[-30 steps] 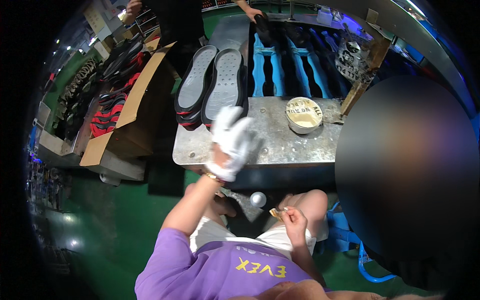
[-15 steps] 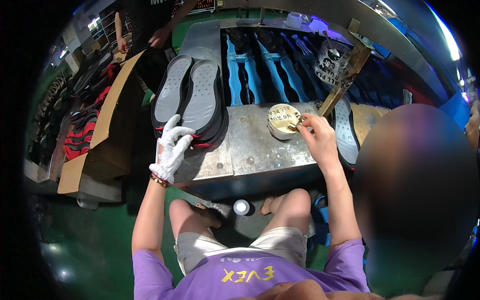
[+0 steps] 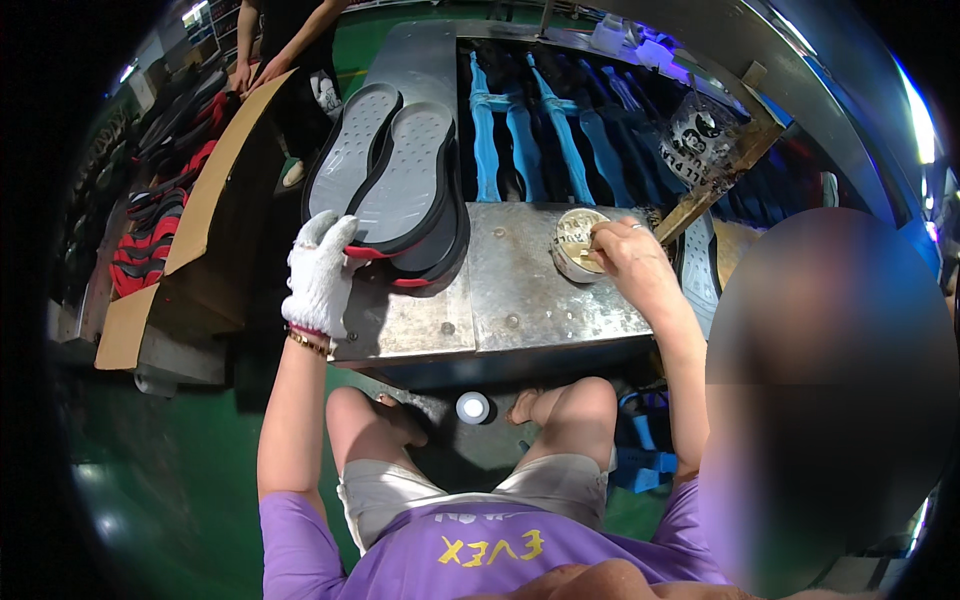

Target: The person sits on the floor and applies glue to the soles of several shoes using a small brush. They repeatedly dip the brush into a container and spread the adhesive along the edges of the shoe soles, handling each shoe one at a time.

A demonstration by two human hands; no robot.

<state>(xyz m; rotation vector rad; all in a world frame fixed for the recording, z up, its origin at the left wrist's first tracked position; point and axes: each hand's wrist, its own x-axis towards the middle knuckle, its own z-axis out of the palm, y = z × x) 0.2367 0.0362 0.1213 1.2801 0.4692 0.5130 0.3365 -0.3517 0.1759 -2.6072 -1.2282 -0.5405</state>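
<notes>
My left hand (image 3: 322, 275), in a white glove, is closed on the near end of a shoe sole (image 3: 405, 170), grey on top with a black and red edge. That sole lies askew over another sole (image 3: 432, 265) in the stack. A further grey sole (image 3: 352, 150) lies just to its left. My bare right hand (image 3: 640, 262) is closed at the rim of a round white tub (image 3: 562, 255) with printed sides. A small light-coloured tool, perhaps a brush, is pinched in its fingers. Its far end is hidden in the tub.
A cardboard box (image 3: 215, 190) with red and black soles stands at the left, another person's hands (image 3: 262, 72) behind it. Blue-railed conveyor (image 3: 515, 130) runs beyond the metal table (image 3: 545, 318). A wooden post (image 3: 715, 180) slants near my right hand. A sole (image 3: 698, 265) lies right of it.
My left hand's fingers have closed on the sole's end, and that sole has shifted off the one beneath. The right hand has dipped deeper over the tub. The other person's hands moved to the box.
</notes>
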